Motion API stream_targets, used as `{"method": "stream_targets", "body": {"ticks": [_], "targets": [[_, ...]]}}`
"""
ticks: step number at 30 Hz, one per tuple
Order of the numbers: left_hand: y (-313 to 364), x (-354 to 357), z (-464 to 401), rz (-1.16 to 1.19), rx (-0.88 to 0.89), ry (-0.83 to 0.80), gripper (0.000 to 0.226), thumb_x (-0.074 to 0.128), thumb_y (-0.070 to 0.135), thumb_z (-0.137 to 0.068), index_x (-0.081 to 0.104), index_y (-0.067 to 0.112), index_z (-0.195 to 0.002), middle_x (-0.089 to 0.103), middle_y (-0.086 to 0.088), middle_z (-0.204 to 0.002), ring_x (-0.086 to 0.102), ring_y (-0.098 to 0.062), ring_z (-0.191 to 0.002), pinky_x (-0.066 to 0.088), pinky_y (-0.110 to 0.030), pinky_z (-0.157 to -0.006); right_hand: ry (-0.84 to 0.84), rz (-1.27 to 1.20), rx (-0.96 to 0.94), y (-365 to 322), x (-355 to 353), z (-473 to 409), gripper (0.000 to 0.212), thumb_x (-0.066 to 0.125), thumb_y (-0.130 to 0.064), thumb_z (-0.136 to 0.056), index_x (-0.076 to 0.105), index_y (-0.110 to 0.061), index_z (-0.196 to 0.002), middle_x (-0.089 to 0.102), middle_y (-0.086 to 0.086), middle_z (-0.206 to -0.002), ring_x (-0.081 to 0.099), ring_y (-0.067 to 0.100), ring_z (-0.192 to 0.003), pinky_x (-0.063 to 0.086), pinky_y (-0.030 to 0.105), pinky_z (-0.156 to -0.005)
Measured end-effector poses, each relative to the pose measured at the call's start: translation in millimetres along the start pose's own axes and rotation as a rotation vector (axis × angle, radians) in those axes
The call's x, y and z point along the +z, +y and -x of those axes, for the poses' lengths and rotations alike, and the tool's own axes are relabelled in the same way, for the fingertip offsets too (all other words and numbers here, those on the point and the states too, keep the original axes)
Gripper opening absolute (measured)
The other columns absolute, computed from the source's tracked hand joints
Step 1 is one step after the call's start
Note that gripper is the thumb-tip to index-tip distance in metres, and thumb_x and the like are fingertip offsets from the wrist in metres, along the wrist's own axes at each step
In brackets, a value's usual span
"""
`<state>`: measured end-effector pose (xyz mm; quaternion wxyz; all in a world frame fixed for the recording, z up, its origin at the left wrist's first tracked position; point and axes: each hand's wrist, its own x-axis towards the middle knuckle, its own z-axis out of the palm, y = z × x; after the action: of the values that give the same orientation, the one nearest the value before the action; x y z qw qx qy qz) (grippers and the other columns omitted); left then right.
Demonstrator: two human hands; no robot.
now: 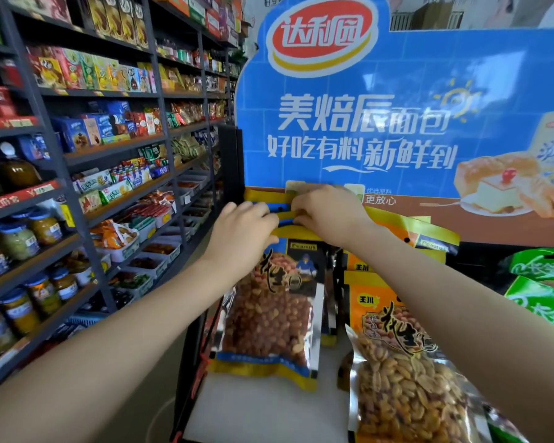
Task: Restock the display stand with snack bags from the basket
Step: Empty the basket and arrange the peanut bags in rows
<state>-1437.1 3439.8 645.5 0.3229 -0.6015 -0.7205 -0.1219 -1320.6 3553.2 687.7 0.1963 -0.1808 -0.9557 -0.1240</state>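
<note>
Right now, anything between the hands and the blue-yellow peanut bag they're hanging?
Nothing visible. The left hand and right hand both already grip the top edge of the peanut bag against the display stand.

Both bare arms reach up and away from the person, the forearms rising from the near lower corners and drawing together toward the middle. The left hand (242,233) is seen from the back, its fingers curled forward with the thumb underneath, pinching the top edge of a peanut bag (269,311). The right hand (328,214) sits just to the right and slightly farther, close beside the left, its fingers bent and pinching the same edge. Both wrists are nearly straight.
</note>
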Motion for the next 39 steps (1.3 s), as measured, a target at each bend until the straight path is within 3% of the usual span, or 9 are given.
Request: {"method": "stream_targets", "body": {"ticks": [5, 10, 13, 15, 17, 20, 24, 27, 39], "targets": [[-0.1, -1.0, -9.7, -0.094, -0.073, 0.078, 0.035, 0.086, 0.024, -0.059, 0.066, 0.007, -0.084, 0.066, -0.011, -0.087, 0.063, -0.032, -0.076, 0.049, -0.036, -0.064, 0.115, -0.149, 0.009, 5.2, -5.9, -13.3, 0.017, 0.056, -0.019, -0.089, 0.061, -0.011, -0.102, 0.061, 0.008, -0.113, 0.052, 0.029, -0.110, 0.047, 0.038, -0.080], [22.8, 12.4, 39.1, -0.056, 0.038, 0.016, 0.072, 0.082, 0.031, -0.059, 0.051, 0.012, -0.121, 0.046, -0.017, -0.133, 0.047, -0.034, -0.116, 0.047, -0.045, -0.091, 0.108, -0.206, 0.049, 12.1, 3.5, -0.9, 0.026, 0.057, -0.019, -0.089, 0.055, -0.013, -0.114, 0.063, 0.012, -0.107, 0.051, 0.029, -0.110, 0.046, 0.039, -0.079], [33.0, 6.5, 64.0, 0.088, 0.160, -0.219, 0.080, 0.069, 0.056, -0.066, 0.044, 0.015, -0.130, 0.033, -0.013, -0.145, 0.039, -0.028, -0.128, 0.044, -0.043, -0.099, 0.110, -0.261, 0.017, 12.2, 1.4, 2.7, 0.031, 0.055, -0.017, -0.089, 0.049, -0.017, -0.119, 0.063, 0.012, -0.109, 0.054, 0.031, -0.105, 0.047, 0.038, -0.075], [29.3, 3.2, 74.6, 0.197, 0.132, -0.468, 0.097, 0.052, 0.068, -0.068, 0.018, 0.021, -0.145, 0.001, -0.006, -0.157, 0.010, -0.020, -0.143, 0.019, -0.036, -0.112, 0.121, -0.289, 0.044, 13.3, -1.3, 4.4, 0.033, 0.055, -0.022, -0.090, 0.046, -0.017, -0.121, 0.064, 0.011, -0.112, 0.057, 0.032, -0.105, 0.051, 0.040, -0.078], [26.7, 0.1, 80.2, 0.178, 0.141, -0.630, 0.106, 0.058, 0.066, -0.070, -0.004, 0.028, -0.147, -0.023, 0.002, -0.154, -0.014, -0.010, -0.138, 0.006, -0.031, -0.111, 0.166, -0.317, 0.183, 19.2, -3.8, 8.9, 0.035, 0.054, -0.033, -0.090, 0.047, -0.015, -0.120, 0.065, 0.011, -0.109, 0.059, 0.032, -0.101, 0.051, 0.040, -0.078], [31.7, 3.1, 82.6, 0.145, 0.117, -0.710, 0.109, 0.067, 0.050, -0.075, -0.015, 0.032, -0.144, -0.029, 0.003, -0.152, -0.015, -0.016, -0.141, 0.016, -0.039, -0.114, 0.257, -0.372, 0.413, 32.8, -1.6, 25.3, 0.034, 0.051, -0.035, -0.091, 0.053, -0.008, -0.112, 0.066, 0.014, -0.106, 0.060, 0.034, -0.098, 0.051, 0.039, -0.078], [38.1, 9.0, 84.7, 0.119, 0.071, -0.694, 0.107, 0.065, 0.049, -0.077, -0.016, 0.030, -0.144, -0.029, 0.000, -0.152, -0.015, -0.020, -0.143, 0.019, -0.039, -0.114, 0.138, -0.585, 0.498, 44.6, 11.1, 49.0, 0.040, 0.046, -0.036, -0.094, 0.062, -0.001, -0.084, 0.068, 0.021, -0.083, 0.063, 0.032, -0.076, 0.046, 0.035, -0.069], [38.7, 10.7, 88.9, 0.134, 0.014, -0.706, 0.103, 0.061, 0.051, -0.079, -0.018, 0.032, -0.143, -0.029, -0.001, -0.152, -0.015, -0.021, -0.143, 0.022, -0.041, -0.113, 0.076, -0.803, 0.470, 44.0, 12.6, 57.7, 0.047, 0.045, -0.041, -0.093, 0.065, 0.000, -0.090, 0.071, 0.021, -0.083, 0.063, 0.024, -0.067, 0.052, 0.038, -0.073], [60.9, 23.1, 89.6, 0.114, -0.105, -0.528, 0.097, 0.055, 0.048, -0.085, -0.019, 0.026, -0.144, -0.027, -0.005, -0.153, -0.032, -0.020, -0.134, -0.013, -0.034, -0.101, 0.057, -0.452, 0.279, 34.0, 20.4, 24.0, 0.016, 0.048, -0.013, -0.094, 0.055, -0.008, -0.080, 0.066, 0.022, -0.089, 0.064, 0.031, -0.081, 0.042, 0.027, -0.061]]}}
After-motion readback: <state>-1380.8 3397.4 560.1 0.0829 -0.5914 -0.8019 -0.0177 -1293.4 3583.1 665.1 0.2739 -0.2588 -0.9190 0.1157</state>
